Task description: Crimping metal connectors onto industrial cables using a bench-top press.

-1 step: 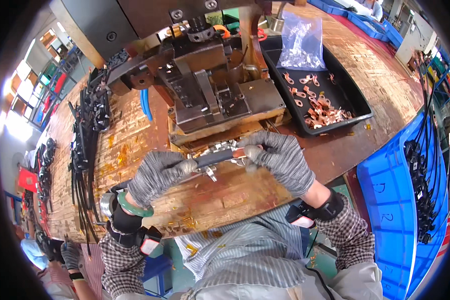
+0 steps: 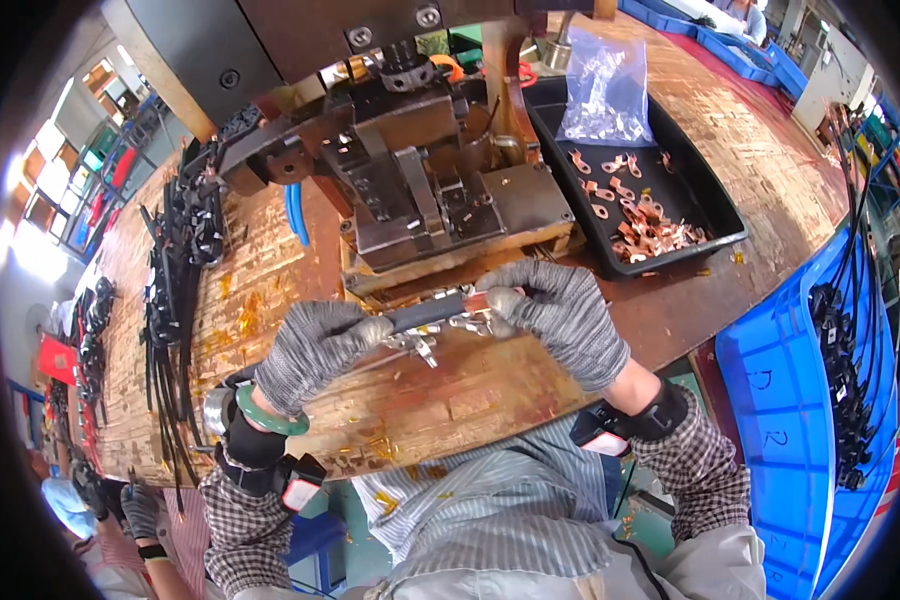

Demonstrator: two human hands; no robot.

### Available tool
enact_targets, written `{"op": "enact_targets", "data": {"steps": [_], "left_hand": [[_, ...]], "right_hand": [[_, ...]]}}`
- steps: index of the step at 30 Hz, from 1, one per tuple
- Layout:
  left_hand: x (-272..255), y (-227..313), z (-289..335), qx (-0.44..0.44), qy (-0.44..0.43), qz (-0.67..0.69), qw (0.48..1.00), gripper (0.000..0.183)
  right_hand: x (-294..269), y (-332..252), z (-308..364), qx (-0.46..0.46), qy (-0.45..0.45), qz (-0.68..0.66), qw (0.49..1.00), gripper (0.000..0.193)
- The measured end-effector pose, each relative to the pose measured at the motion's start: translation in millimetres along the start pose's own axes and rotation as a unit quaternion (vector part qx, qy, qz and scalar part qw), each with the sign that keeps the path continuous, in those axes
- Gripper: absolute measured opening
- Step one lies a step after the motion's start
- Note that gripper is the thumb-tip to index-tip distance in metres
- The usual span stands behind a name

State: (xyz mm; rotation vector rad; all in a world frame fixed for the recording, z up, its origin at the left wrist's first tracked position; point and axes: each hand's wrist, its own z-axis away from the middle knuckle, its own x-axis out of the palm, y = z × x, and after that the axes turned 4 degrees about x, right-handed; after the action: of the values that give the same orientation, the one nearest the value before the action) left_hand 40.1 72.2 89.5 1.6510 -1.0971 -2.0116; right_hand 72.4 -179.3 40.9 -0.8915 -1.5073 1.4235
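Both my hands wear grey knitted gloves and meet over the near part of the bench, in front of the press. A short, thick black cable [image 2: 425, 315] runs level between them. My left hand [image 2: 315, 350] pinches its left end between thumb and fingers. With thumb and fingers closed, my right hand [image 2: 560, 325] grips the other end, where a copper-coloured end piece [image 2: 478, 301] shows, its tip hidden by the glove. Small silvery metal terminals [image 2: 427, 350] lie loose on the bench just below and behind the cable.
A heavy metal press [image 2: 430, 190] stands beyond my hands. To its right, a black tray [image 2: 725, 215] holds copper lugs [image 2: 655, 228] and a clear bag [image 2: 605, 95] of silvery parts. Black cables [image 2: 175, 250] lie left; a blue bin [image 2: 770, 370] stands right. Another person's gloved hand [image 2: 140, 510] shows lower left.
The whole view has shifted very slightly. My hands keep their hold on the cable in nearly the same place.
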Motion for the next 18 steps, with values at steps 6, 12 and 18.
{"op": "enact_targets", "data": {"steps": [6,12,18], "left_hand": [[-15.8,4.0,-7.7,0.007,0.114,0.041,0.993,0.021],[-32.2,-2.5,-16.8,0.052,0.115,-0.027,0.992,0.022],[-40.6,-3.9,-25.7,-0.001,0.129,0.074,0.989,0.022]], "right_hand": [[-1.4,-22.1,-30.1,-0.024,-0.026,0.005,0.999,0.021],[-17.9,-35.0,-52.7,0.008,-0.115,-0.068,0.991,0.022],[-18.9,-33.4,-69.9,0.048,-0.118,-0.119,0.985,0.022]]}}
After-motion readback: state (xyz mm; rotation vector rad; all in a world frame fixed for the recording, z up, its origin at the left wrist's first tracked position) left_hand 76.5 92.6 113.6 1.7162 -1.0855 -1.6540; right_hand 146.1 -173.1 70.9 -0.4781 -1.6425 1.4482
